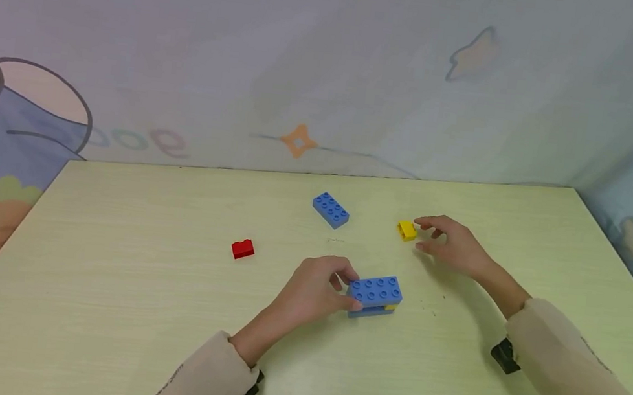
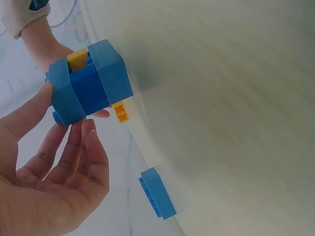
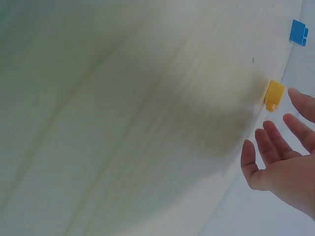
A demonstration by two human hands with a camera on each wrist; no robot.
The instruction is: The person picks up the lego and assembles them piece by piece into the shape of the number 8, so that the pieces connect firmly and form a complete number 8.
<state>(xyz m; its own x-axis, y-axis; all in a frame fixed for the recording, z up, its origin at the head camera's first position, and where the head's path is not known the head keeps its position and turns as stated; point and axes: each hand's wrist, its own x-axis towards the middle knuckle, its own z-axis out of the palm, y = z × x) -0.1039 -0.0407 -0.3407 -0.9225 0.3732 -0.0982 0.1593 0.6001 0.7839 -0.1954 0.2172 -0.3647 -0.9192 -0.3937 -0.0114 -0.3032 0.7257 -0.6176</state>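
My left hand (image 1: 314, 288) pinches the left end of a stack of toy building bricks (image 1: 376, 290) between thumb and fingers. In the left wrist view, this stack has a blue brick (image 2: 110, 69) at either side, with a darker blue brick (image 2: 89, 89) and a yellow brick (image 2: 77, 59) between them. Just left of my right hand (image 1: 454, 244) lies a small yellow brick (image 1: 407, 230) on its side. The right fingers are spread and loosely bent beside that brick, with nothing held. In the right wrist view, the small yellow brick (image 3: 274, 94) is close to the fingertips.
A long blue brick (image 1: 330, 210) lies studs up toward the back of the pale wooden table (image 1: 122, 306). Left of the stack rests a small red brick (image 1: 243, 249). A printed cloth (image 1: 222, 50) hangs behind the table's far edge.
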